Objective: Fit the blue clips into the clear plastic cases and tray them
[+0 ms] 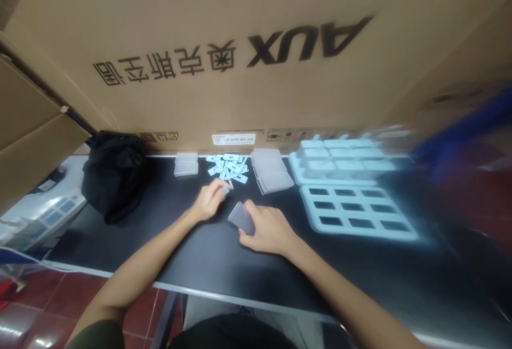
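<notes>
My left hand (208, 200) is closed in a pinch, with a small light-blue plastic piece (226, 191) showing at its fingertips. Just behind it lies a loose pile of flat light-blue plastic pieces (229, 166). My right hand (270, 227) grips a flat translucent plastic case (242, 219) between thumb and fingers, tilted above the black tabletop. The case is apart from the left hand, to its right. A stack of similar translucent cases (272, 171) lies behind the right hand. Another, smaller group of cases (186, 164) sits left of the pile.
On the right are a light-blue compartment tray (340, 161) and a light-blue frame with rectangular openings (354, 207). A crumpled black bag (114, 175) lies at the left. A large cardboard box (240, 98) stands along the back edge of the black table (208, 263).
</notes>
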A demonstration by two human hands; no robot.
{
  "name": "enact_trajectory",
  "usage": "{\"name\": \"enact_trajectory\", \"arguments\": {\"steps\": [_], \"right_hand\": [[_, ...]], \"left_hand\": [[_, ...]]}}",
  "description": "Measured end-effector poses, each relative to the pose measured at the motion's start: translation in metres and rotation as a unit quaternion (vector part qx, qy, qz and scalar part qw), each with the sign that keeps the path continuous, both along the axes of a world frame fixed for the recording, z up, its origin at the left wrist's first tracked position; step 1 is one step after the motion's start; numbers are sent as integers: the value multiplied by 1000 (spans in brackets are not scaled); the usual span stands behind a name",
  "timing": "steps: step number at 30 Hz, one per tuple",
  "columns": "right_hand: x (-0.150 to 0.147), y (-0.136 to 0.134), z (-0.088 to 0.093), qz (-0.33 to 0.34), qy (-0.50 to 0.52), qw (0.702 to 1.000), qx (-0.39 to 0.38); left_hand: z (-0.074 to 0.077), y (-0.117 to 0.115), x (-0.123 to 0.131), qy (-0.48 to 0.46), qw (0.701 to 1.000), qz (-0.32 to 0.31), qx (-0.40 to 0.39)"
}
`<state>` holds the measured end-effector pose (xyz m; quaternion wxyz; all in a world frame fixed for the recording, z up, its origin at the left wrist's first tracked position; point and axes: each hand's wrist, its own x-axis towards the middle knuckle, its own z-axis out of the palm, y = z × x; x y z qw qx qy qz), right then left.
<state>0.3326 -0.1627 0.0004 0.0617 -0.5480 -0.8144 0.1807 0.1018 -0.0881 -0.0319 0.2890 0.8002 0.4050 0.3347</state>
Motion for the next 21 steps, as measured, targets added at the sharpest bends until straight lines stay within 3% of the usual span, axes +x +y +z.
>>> {"name": "enact_trajectory", "arguments": {"steps": [4, 8, 13, 21], "right_hand": [[4, 0, 3, -11, 3, 1000, 0], [6, 2, 4, -13, -8, 1000, -10], [3, 0, 4, 2, -10, 1000, -15], [3, 0, 2, 2, -13, 1000, -26]], "left_hand": [[-3, 29, -27, -7, 980, 196, 46], [-6, 42, -35, 90, 953, 283, 54], [-3, 39, -30, 225, 929, 293, 19], [1, 35, -25, 245, 941, 231, 29]]}}
